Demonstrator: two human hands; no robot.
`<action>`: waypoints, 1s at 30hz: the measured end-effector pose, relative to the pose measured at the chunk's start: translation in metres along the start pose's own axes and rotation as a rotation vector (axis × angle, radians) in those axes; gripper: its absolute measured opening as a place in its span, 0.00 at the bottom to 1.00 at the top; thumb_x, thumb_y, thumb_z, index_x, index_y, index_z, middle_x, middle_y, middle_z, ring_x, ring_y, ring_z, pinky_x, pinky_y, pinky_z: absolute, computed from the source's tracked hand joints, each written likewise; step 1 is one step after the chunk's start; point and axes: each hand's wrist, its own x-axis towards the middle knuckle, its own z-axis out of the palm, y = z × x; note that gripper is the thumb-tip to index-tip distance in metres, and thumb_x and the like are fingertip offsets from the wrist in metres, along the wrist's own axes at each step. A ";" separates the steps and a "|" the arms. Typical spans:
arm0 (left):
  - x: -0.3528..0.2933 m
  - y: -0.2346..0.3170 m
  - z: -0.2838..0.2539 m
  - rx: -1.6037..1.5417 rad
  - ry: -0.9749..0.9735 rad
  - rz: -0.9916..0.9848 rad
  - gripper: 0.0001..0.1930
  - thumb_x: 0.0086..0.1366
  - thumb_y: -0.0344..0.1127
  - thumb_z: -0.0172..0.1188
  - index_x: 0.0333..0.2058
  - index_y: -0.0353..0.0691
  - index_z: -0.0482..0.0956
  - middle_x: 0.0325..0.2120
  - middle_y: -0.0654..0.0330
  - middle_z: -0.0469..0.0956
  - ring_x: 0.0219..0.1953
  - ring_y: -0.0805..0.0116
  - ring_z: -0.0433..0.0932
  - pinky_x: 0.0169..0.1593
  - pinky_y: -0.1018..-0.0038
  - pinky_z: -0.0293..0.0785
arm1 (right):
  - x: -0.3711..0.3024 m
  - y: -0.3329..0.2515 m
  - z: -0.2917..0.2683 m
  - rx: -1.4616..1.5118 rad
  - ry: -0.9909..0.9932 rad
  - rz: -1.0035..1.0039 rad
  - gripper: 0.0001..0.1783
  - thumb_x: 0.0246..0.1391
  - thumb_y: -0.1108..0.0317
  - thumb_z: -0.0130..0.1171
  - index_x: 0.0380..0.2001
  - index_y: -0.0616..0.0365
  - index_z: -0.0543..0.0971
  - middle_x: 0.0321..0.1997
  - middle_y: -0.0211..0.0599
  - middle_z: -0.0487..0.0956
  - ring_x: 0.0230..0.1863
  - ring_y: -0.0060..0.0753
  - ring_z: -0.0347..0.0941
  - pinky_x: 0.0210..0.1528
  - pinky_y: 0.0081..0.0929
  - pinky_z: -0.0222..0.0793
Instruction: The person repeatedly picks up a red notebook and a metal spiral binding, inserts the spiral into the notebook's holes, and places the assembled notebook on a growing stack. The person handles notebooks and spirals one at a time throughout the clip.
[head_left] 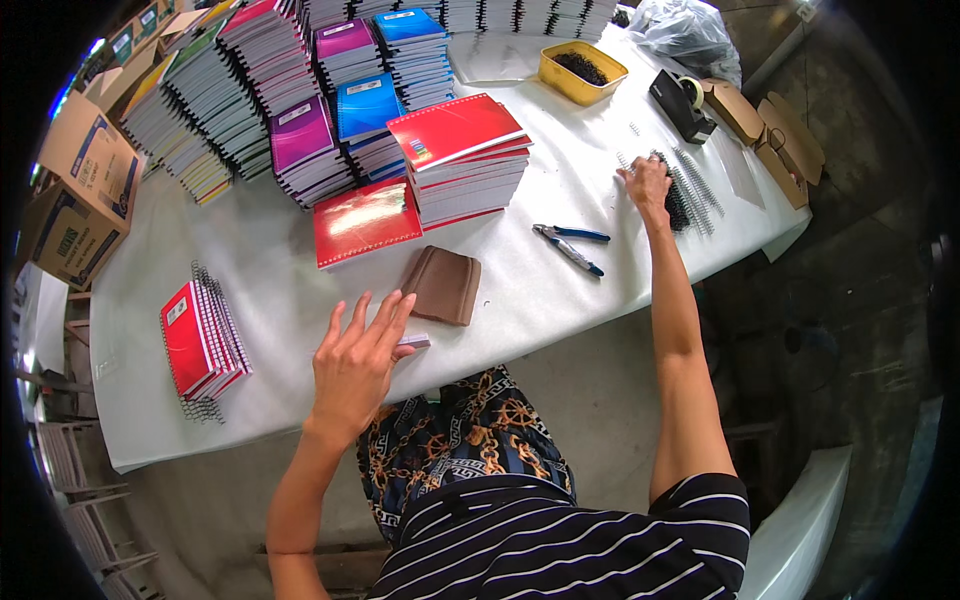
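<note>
My left hand (358, 362) lies palm down near the table's front edge with its fingers stretched out. Beneath its fingertips shows the pale end of a flat piece (415, 341); the hand covers the rest. Just beyond is a brown block-like piece (442, 286) with a sloped top. My right hand (648, 187) reaches over a pile of spiral binding coils (692, 190), black and clear, its thumb and fingers bent and apart. Whether it touches a coil is hard to see. Between the hands lie blue-handled pliers (572, 248). Red notebooks with coils (205, 335) rest at the left.
Red-covered notebooks (460, 135) are stacked mid-table, with tall stacks of spiral notebooks (300, 135) behind. A yellow tub (582, 75) of small black pieces, a tape dispenser (683, 105) and an open cardboard box (770, 140) stand at the back right. Cartons (85, 195) are at the left.
</note>
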 end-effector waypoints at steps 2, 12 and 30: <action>-0.003 0.000 -0.001 -0.006 0.010 -0.030 0.33 0.59 0.40 0.63 0.64 0.46 0.67 0.58 0.61 0.74 0.57 0.54 0.74 0.61 0.53 0.67 | 0.000 -0.008 0.015 0.056 0.050 -0.067 0.15 0.52 0.57 0.65 0.38 0.55 0.82 0.49 0.44 0.77 0.54 0.46 0.70 0.51 0.48 0.66; -0.003 -0.002 0.003 0.086 0.018 -0.091 0.33 0.59 0.42 0.63 0.64 0.50 0.66 0.58 0.63 0.73 0.60 0.53 0.71 0.63 0.49 0.63 | -0.027 -0.049 -0.056 0.320 0.167 -0.301 0.09 0.62 0.66 0.53 0.37 0.60 0.77 0.39 0.51 0.80 0.38 0.53 0.78 0.39 0.44 0.73; -0.001 -0.006 0.005 0.091 0.021 -0.064 0.31 0.64 0.48 0.58 0.65 0.54 0.64 0.55 0.64 0.76 0.54 0.52 0.77 0.58 0.54 0.71 | -0.201 -0.190 -0.155 1.314 -0.685 -0.762 0.11 0.50 0.73 0.66 0.39 0.58 0.84 0.33 0.36 0.79 0.30 0.33 0.74 0.34 0.34 0.69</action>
